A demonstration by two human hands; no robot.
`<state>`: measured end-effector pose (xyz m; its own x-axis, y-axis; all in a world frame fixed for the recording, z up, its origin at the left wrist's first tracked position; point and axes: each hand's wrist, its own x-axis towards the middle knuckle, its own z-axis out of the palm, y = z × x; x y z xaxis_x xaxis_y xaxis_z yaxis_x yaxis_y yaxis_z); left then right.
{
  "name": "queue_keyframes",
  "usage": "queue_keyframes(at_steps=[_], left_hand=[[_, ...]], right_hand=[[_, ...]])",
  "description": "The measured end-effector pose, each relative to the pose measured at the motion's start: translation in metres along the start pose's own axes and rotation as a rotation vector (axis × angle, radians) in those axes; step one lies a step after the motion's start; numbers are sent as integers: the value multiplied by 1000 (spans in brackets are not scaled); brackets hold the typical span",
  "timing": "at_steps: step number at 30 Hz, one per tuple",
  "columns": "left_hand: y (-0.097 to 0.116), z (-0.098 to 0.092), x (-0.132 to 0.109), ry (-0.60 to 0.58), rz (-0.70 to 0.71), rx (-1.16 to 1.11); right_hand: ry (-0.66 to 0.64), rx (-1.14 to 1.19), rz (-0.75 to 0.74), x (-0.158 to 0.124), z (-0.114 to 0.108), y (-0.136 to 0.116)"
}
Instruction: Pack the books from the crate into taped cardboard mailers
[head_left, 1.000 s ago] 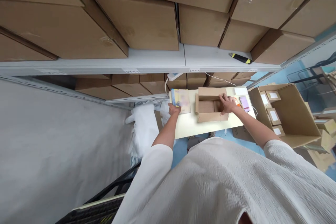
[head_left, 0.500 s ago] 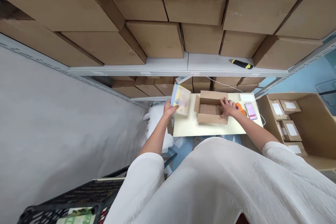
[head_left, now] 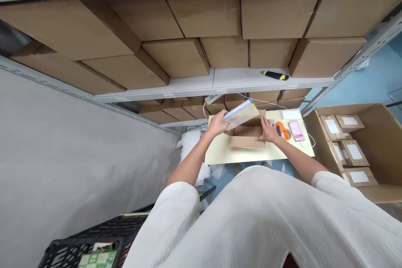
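Note:
My left hand (head_left: pixel 219 123) is closed on one end of a flat, book-like package (head_left: pixel 241 114) with a pale, translucent-looking face and blue and yellow at its far edge. The package tilts above an open cardboard box (head_left: pixel 247 142) on the table, hiding part of the box's left and back sides. My right hand (head_left: pixel 268 130) grips the right wall of this box, thumb toward the front and fingers toward the back. What can be seen of the box's inside is bare cardboard.
An orange tape dispenser (head_left: pixel 282 130), a pinkish phone-like item (head_left: pixel 296 130) and a white slab (head_left: pixel 291 114) lie right on the cream table (head_left: pixel 216 155). Shelved cartons and a utility knife (head_left: pixel 275 76) stand ahead. A large carton (head_left: pixel 385 146) holds labelled boxes; a black crate (head_left: pixel 59 251) is lower left.
My left hand has brought the package rightward and up, from beside the box to above it, turning it flatter. My right hand stays on the box. The view has shifted slightly.

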<state>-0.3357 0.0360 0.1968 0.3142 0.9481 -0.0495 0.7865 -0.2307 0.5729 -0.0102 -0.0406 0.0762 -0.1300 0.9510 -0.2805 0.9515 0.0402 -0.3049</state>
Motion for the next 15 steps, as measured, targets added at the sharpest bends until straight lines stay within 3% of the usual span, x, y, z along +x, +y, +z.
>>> queue_keyframes(at_steps=[4, 10, 12, 15], left_hand=[[9, 43, 24, -190, 50, 107], [-3, 81, 52, -346, 60, 119], [-7, 88, 55, -302, 57, 106], [-14, 93, 50, -122, 76, 93]], right_hand=[[48, 74, 82, -10, 11, 13], [41, 89, 99, -11, 13, 20], [50, 81, 93, -11, 13, 21], [48, 71, 91, -11, 14, 23]])
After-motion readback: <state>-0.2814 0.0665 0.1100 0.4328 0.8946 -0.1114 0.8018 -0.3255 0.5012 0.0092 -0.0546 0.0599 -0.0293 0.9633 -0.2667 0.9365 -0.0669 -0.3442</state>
